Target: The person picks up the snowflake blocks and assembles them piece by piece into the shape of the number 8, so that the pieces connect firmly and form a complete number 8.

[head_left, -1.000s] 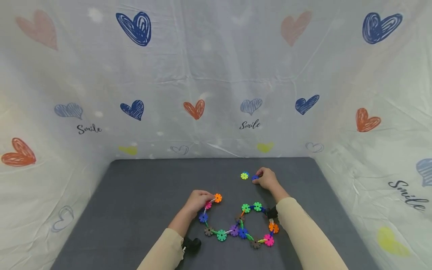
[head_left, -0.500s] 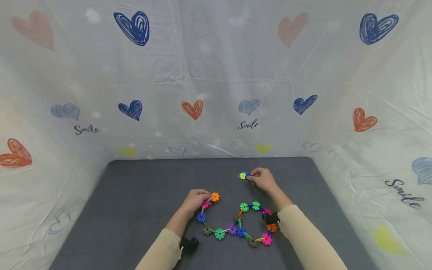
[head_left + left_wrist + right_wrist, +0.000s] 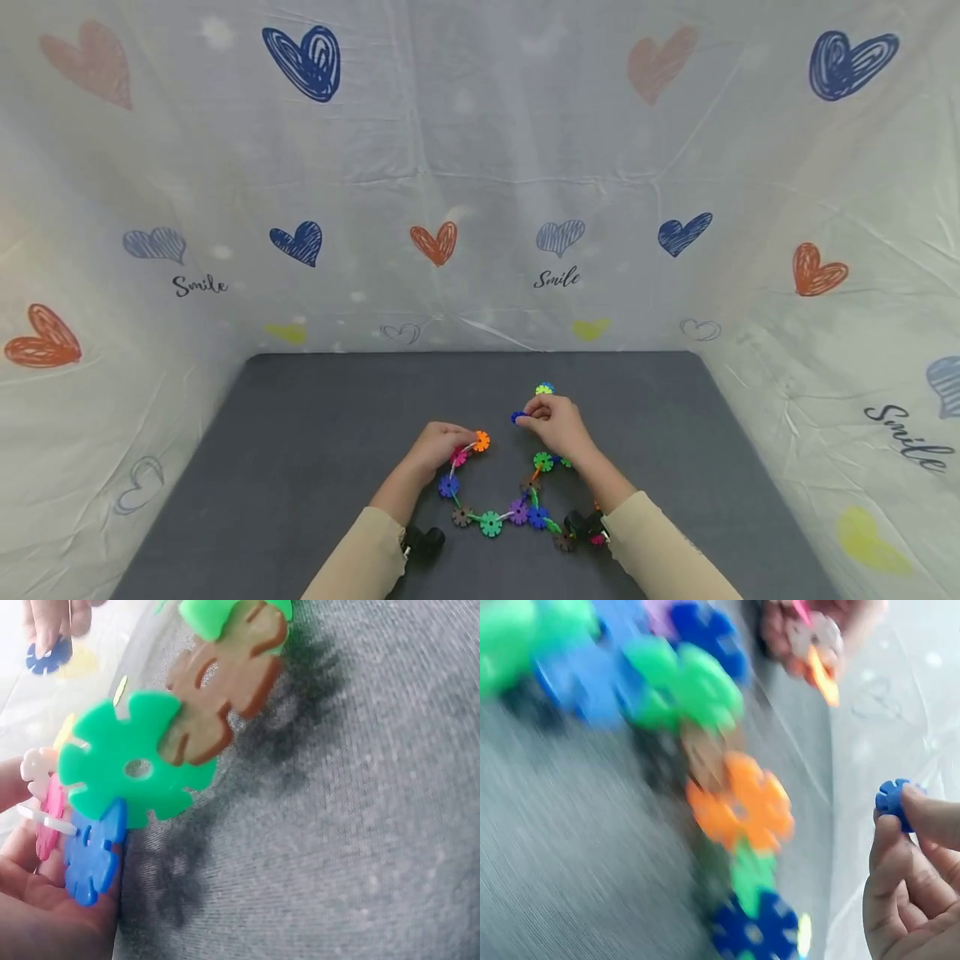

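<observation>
My left hand (image 3: 435,447) pinches the upper end of a chain of interlocking plastic snowflake discs, near its orange disc (image 3: 482,441). A white disc (image 3: 815,635) shows at those fingers in the right wrist view. The chain curves down through a blue disc (image 3: 448,486) and a green disc (image 3: 491,523) to a purple disc (image 3: 518,511), where it joins a ring of more discs. Between thumb and fingers, my right hand (image 3: 558,425) holds a loose blue snowflake disc (image 3: 891,801), to the right of the orange one and apart from it.
A yellow disc (image 3: 544,388) with a blue one behind it lies on the dark grey table (image 3: 315,467), just beyond my right hand. My right forearm partly covers the ring (image 3: 543,461). A heart-printed curtain (image 3: 480,183) rises behind the table.
My right hand has picked up the blue disc from beside the yellow one and moved left and nearer with it. My left hand keeps its hold on the chain end, almost unmoved.
</observation>
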`<state>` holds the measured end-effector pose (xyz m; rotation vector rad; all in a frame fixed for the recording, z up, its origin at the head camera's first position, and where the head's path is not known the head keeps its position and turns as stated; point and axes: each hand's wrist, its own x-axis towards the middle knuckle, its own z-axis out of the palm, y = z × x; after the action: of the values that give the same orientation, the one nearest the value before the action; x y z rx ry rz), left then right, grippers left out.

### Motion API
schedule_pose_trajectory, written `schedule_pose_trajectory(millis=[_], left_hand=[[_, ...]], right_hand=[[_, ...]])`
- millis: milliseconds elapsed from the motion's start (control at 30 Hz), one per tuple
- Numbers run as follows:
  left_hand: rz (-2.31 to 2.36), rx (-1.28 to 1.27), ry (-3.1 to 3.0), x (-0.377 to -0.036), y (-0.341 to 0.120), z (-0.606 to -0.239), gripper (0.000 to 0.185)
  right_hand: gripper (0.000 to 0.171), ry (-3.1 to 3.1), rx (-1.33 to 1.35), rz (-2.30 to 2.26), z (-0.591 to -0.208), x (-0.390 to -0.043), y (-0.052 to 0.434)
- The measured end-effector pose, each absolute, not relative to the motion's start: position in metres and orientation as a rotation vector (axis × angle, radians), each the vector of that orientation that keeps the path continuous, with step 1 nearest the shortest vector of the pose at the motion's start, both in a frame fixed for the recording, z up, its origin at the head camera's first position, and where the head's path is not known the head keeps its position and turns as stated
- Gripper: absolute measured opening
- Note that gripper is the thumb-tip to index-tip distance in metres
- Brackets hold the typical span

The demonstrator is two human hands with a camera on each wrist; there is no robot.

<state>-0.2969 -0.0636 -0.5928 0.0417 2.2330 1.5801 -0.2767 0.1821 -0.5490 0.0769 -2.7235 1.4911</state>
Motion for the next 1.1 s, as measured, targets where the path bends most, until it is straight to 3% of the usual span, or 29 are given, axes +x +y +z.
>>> schedule_pose_trajectory(millis=[867, 1100], left_hand=[[1.769, -0.072, 2.132, -0.293, -0.055, -0.586, 0.028], [1.806, -0.091, 2.128, -0.291, -0.053, -0.587, 0.025]], right_hand=[[0.013, -2.717, 0.238, 1.253, -0.57, -0.259, 0.144], [0.01, -2.738, 0.371, 0.975, -0.565, -0.261, 0.137]])
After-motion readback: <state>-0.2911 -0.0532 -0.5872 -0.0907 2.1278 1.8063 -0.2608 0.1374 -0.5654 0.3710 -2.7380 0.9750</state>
